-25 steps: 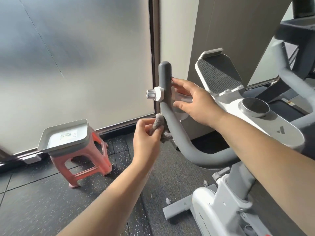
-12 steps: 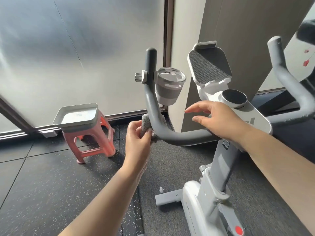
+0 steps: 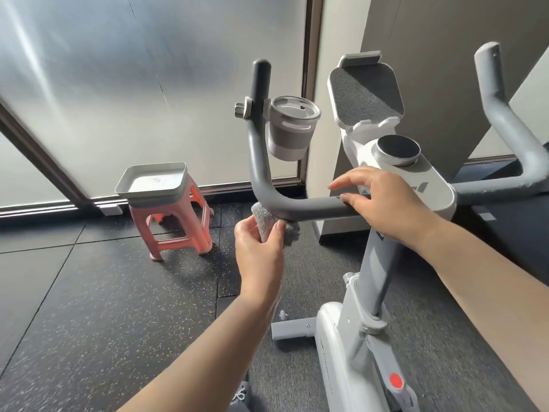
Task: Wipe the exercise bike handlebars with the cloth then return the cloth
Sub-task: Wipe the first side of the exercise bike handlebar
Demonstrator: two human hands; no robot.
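Note:
A white exercise bike stands in front of me with grey handlebars. The left handlebar (image 3: 261, 162) rises upright and bends into a horizontal bar toward the console (image 3: 416, 173). My left hand (image 3: 258, 248) pinches a small grey cloth (image 3: 269, 220) against the underside of that bend. My right hand (image 3: 383, 200) rests on the horizontal bar beside the console, fingers spread and partly curled over it. The right handlebar (image 3: 505, 114) rises at the far right, untouched.
A grey cup holder (image 3: 292, 129) is clamped to the left handlebar. A tablet holder (image 3: 367, 90) stands above the console. A grey tray (image 3: 151, 185) sits on a pink plastic stool (image 3: 178, 230) by the frosted glass wall. Dark speckled rubber flooring surrounds the bike.
My left hand has slid the cloth down the left handlebar from the upright part to the bend. My right hand left the upright grip and came to rest on the horizontal bar.

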